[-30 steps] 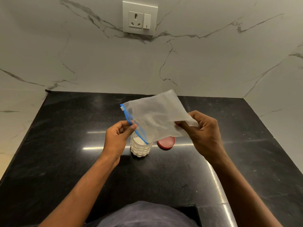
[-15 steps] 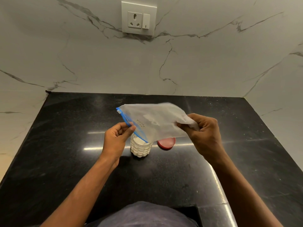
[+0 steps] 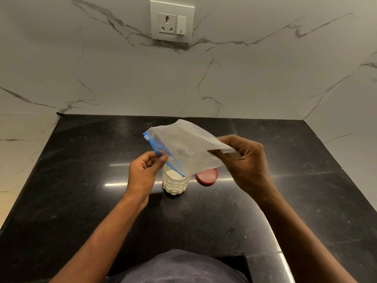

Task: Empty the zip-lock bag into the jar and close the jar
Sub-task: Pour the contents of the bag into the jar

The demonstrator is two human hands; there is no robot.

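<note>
Tipping the near-empty bag [image 3: 189, 148] over the jar [image 3: 175, 181], you pinched its zip edge with your left hand [image 3: 143, 172] and its bottom with your right hand [image 3: 245, 160]; jar looked full, lid [image 3: 207, 176] beside it still off.

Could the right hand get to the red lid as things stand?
Probably not yet: the right hand is pinching the zip-lock bag, which hangs over the red lid. Otherwise the lid lies close below.
</note>
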